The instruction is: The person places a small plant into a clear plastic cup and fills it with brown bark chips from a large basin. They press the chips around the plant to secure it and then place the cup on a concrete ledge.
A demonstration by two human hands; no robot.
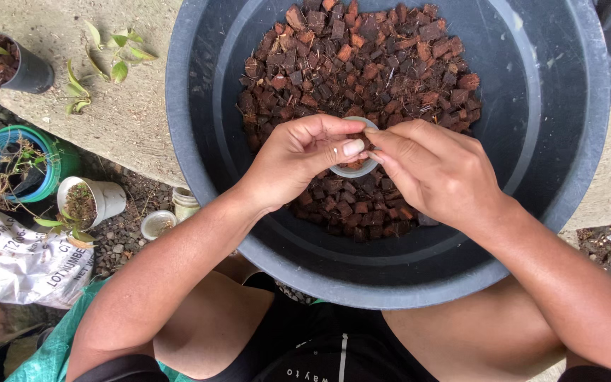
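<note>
Holding small clear pot [353, 168], mouth up, axis vertical | left hand [298, 159] curled around rim | right hand [436, 170] pinching rim | above bark chips [362, 64] in dark tub [567, 141]

Soft, even daylight; faint shadows, sharp focus, slight wide-angle bend at edges.

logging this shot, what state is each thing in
left hand: gripping the small cup
right hand: fingertips pinched at the cup's rim
small cup: held over the tub, contents hidden
tub: partly filled with bark chips
black pot: upright, planted
white pot: tipped on its side
sack: crumpled on the ground
</note>
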